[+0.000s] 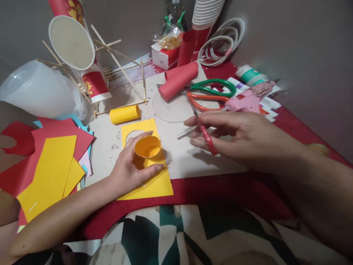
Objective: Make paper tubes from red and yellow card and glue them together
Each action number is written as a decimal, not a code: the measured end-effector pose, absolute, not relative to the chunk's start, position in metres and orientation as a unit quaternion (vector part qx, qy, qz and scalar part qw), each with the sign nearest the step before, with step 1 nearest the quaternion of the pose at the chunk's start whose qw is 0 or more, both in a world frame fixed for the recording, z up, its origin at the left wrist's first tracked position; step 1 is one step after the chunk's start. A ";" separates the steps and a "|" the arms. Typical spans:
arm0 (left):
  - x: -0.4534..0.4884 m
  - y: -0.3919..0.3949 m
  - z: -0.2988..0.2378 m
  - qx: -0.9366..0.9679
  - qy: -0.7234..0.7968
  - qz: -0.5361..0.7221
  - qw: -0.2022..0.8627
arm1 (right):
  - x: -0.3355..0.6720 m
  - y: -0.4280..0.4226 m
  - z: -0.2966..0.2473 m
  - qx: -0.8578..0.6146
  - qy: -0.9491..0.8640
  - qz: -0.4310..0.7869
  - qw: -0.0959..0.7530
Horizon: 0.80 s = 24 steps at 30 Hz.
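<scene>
My left hand (132,162) is curled around a short yellow paper tube (148,147), which stands upright with its open end facing up. Under the tube lies a yellow paper sheet (157,184) with a round hole cut near its far end. In the air to the right, my right hand (231,134) grips small scissors (207,140) with a red handle, the blades pointing away to the left. Another yellow paper tube (125,114) rests on its side beyond the sheet.
Red paper tubes (179,81), green-and-orange-handled scissors (212,88) and a pink glue gun (244,103) lie at the back right. A stick frame (121,70) with paper cups (71,42) stands back left. Coloured paper (52,162) is piled at left. Stacked cups (206,16) lean behind.
</scene>
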State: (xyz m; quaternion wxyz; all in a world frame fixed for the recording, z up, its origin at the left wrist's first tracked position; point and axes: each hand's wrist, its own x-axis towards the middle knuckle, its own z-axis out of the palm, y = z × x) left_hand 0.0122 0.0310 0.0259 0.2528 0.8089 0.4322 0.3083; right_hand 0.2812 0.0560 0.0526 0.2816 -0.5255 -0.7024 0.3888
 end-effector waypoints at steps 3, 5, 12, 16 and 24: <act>0.018 0.023 0.025 0.803 0.431 0.329 0.247 | 0.282 0.056 0.048 -0.546 -0.690 0.372 0.295; 0.020 0.018 0.025 0.806 0.422 0.333 0.249 | 0.284 0.054 0.045 -0.556 -0.685 0.359 0.304; 0.020 0.018 0.022 0.794 0.426 0.333 0.277 | 0.297 0.045 0.029 -0.529 -0.724 0.297 0.327; 0.020 0.023 0.018 0.781 0.448 0.335 0.278 | 0.301 0.043 0.026 -0.530 -0.735 0.271 0.325; 0.019 0.032 0.022 0.789 0.462 0.321 0.246 | 0.291 0.047 0.048 -0.540 -0.725 0.285 0.318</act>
